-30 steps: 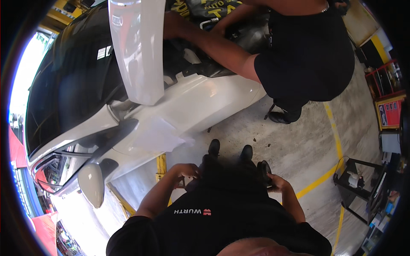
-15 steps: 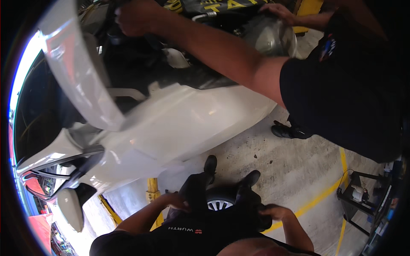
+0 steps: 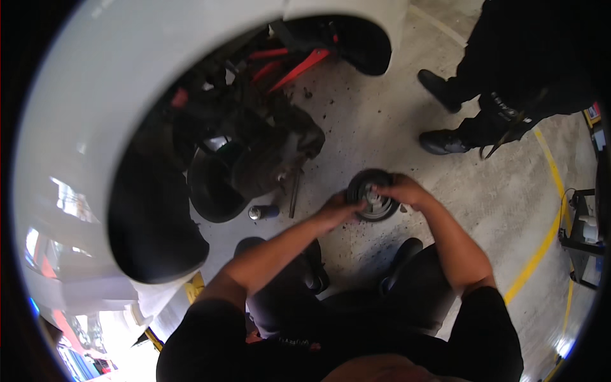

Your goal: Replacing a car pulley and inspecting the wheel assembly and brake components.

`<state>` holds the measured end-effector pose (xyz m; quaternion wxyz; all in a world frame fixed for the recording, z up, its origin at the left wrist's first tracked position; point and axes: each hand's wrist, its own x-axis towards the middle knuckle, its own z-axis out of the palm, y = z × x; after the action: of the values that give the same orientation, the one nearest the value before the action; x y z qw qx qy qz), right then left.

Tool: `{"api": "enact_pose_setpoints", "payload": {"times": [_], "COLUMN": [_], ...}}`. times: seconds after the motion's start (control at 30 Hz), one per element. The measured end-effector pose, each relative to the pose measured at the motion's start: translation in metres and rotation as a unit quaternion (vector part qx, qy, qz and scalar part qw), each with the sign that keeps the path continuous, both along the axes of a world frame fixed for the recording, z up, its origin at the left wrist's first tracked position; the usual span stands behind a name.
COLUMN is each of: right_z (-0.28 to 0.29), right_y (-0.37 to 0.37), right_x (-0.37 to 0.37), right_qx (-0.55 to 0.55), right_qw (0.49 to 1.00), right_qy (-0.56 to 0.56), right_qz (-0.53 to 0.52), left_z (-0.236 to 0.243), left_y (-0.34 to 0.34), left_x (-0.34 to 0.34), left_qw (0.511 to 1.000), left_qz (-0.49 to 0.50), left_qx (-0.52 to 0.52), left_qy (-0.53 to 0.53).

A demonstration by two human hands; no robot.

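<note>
Between my two hands is a round black pulley with a grey metal hub, held above the concrete floor. My left hand grips its left rim, with the thumb reaching in across the face. On the opposite side, my right hand closes around the rim, fingers lying over the hub. Left of the pulley, a metal bar stands near the dark wheel hub, inside the open wheel arch. A small can lies on the floor by the brake disc.
The white car's fender curves over the left side. Red metal supports show under the car. A co-worker's shoes and dark trousers are at upper right. A black cart stands at far right, beyond a yellow floor line.
My view has dropped from standing over the engine bay to squatting by the wheel arch. My hands, earlier at my thighs, have come forward and now hold the pulley.
</note>
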<state>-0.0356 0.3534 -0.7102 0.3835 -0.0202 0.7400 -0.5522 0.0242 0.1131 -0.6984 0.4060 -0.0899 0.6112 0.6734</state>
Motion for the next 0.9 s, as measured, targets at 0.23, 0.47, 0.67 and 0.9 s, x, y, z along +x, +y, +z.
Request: {"api": "enact_pose_setpoints", "payload": {"times": [0.23,0.47,0.67,0.9], "right_z": [0.029,0.045,0.072,-0.001], "right_y": [-0.017,-0.046,-0.058,-0.06], "right_x": [0.001,0.011,0.027,0.046], "right_qx": [-0.067,-0.124,-0.208,-0.137], "right_qw": [0.994,0.979,0.958,0.964], "right_qy": [0.067,0.07,0.035,0.1], "right_qz": [-0.048,-0.147,-0.195,-0.205], "left_z": [0.018,0.07,0.086,0.035], "left_y": [-0.007,-0.02,-0.033,-0.033], "left_x": [-0.016,-0.025,-0.025,0.005], "left_qw": [0.992,0.977,0.966,0.97], "left_qz": [0.015,0.019,0.019,0.027], "left_qx": [-0.032,-0.107,-0.106,-0.135], "left_qy": [0.122,0.186,0.236,0.202]}}
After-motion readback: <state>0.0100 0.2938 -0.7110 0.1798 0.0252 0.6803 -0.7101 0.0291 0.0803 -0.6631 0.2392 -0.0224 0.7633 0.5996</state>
